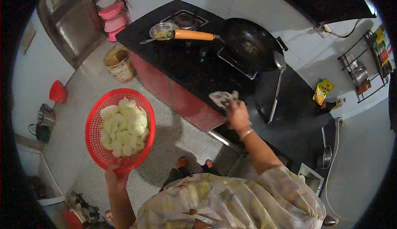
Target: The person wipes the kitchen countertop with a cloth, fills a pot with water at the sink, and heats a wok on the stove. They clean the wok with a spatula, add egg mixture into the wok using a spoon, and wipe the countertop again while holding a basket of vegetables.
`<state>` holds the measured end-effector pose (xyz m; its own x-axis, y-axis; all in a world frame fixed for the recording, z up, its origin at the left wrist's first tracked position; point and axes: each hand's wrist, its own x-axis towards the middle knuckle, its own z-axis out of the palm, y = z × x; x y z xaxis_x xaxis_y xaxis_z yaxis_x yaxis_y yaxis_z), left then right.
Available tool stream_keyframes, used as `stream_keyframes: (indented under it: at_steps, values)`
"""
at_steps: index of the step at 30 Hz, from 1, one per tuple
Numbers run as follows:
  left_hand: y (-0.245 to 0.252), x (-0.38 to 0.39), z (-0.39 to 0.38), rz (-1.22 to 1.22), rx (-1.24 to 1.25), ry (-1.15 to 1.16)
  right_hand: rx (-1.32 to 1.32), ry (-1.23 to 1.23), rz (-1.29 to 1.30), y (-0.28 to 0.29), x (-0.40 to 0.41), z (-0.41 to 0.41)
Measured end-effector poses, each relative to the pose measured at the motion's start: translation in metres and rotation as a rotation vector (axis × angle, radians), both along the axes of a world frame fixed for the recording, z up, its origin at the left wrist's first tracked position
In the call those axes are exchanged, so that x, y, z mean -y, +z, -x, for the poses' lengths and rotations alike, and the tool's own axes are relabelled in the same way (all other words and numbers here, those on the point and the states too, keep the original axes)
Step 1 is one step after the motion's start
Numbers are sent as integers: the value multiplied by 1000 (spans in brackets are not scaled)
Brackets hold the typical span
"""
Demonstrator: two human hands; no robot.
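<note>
My left hand grips the near rim of a red plastic colander, held out over the floor. Pale peeled vegetable slices lie heaped in it. On the black countertop's front edge, my right hand is closed on a crumpled whitish cloth. Beyond that hand, a black wok with an orange wooden handle sits on the stove. To the right, a long-handled metal ladle leans with its bowl at the wok's rim. Left of the wok, a metal bowl holds something yellowish.
A second burner is at the counter's far end. A dirty bucket stands on the floor beside the red cabinet. Near the right wall are a yellow pouch, a bottle and a small pan. A range hood hangs above.
</note>
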<state>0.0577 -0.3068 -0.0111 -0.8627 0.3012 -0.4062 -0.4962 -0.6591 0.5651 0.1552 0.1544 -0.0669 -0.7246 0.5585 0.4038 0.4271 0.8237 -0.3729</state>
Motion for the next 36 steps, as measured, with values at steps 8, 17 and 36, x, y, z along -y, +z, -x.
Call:
stream_keyframes:
  at_steps: [8, 17, 36]
  values:
    - [-21, 3, 11, -99, -22, -46, -128, -481, 86, -14, -106, -17]
    - [-1, 4, -2, 117, 128, -10, -20, -45, -207, 17, -27, 51]
    - [16, -74, -30, 116, -118, -196, 175, 235, 472, 42, 20, -148]
